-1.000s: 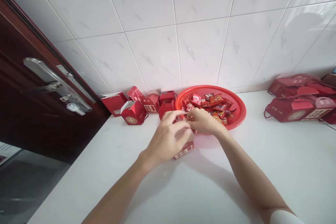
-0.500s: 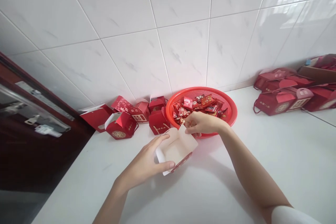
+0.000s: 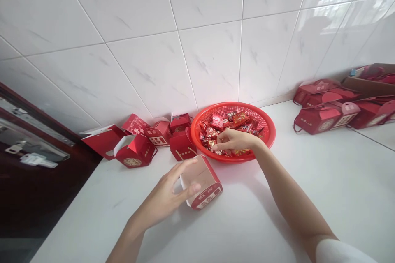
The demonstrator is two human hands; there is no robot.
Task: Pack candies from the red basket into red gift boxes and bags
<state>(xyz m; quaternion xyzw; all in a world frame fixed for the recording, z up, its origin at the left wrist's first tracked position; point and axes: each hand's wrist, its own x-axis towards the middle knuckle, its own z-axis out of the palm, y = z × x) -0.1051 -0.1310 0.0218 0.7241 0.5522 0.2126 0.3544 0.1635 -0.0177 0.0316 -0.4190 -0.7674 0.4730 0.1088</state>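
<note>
l hand (image 3: 166, 195) w/ fingers half open round the open red box (image 3: 202, 185), thumb by its near side; can't tell how firm the grip is. box sits on the white table (image 3: 247, 213), just in front of the red basket (image 3: 271, 139). r hand (image 3: 236, 139) over the basket, fingers bent down at the wrapped sweets (image 3: 240, 119); can't tell if they've got hold of one. more red boxes (image 3: 135, 152) l of basket, by the wall (image 3: 148, 74); others (image 3: 324, 119) well apart on the r.
</note>
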